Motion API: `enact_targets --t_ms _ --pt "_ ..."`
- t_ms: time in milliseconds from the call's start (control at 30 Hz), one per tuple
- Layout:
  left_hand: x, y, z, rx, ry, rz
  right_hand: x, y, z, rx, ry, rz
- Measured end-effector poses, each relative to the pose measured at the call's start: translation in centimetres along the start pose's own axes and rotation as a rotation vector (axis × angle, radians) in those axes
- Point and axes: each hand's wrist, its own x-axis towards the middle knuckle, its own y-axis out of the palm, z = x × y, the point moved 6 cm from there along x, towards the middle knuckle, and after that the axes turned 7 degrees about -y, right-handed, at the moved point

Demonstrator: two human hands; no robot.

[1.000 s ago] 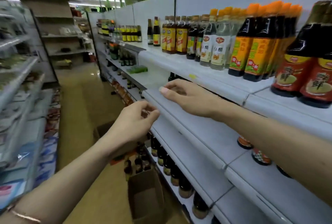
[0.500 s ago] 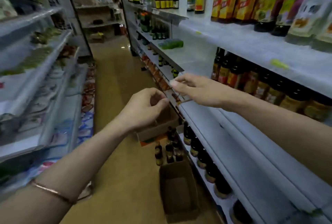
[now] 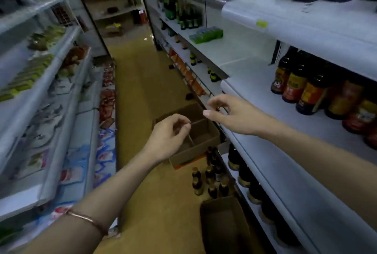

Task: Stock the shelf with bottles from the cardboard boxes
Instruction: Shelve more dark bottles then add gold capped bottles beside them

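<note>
An open cardboard box (image 3: pixel 201 141) with inner dividers lies on the aisle floor, and a second cardboard box (image 3: pixel 222 223) lies nearer to me. Between them stand several dark bottles (image 3: pixel 210 180) with gold caps. My left hand (image 3: pixel 169 137) hovers above the far box with loosely curled fingers and holds nothing. My right hand (image 3: pixel 230 113) hangs in front of the white shelf (image 3: pixel 275 151) edge, fingers relaxed, empty. Dark sauce bottles (image 3: pixel 306 88) stand at the back of that shelf on the right.
Shelving lines both sides of a narrow aisle with a yellow-brown floor (image 3: pixel 142 82). More dark bottles (image 3: pixel 242 174) fill the bottom shelf on the right. The left shelves (image 3: pixel 51 90) hold packaged goods. A green pack (image 3: pixel 206 34) lies on a farther right shelf.
My view has tilted down from the upper shelves toward the floor and the boxes. Both hands have dropped from the shelf edge and now hang lower, over the far box.
</note>
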Motion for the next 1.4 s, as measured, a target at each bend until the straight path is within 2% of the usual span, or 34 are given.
enact_targets --t_ms 367,667,833,1067,1400 --pt "14.1 2.9 11.7 0.030 0.172 0.293 9.3 8.4 -6.5 0.084 0.368 -0.124" --pt "23.6 4.7 19.0 0.121 0.274 0.515 15.4 15.7 -9.7 0.170 0.587 -0.189" --pt "27.3 11.2 20.8 0.121 0.257 0.633 15.4 17.9 -15.9 0.262 0.731 -0.304" --pt "31.4 22.8 26.1 0.176 0.212 0.841 16.2 22.3 -27.1 0.346 0.913 -0.364" --pt "34.4 40.0 35.4 0.256 0.180 1.023 16.2 33.6 -42.1 0.433 1.078 -0.444"
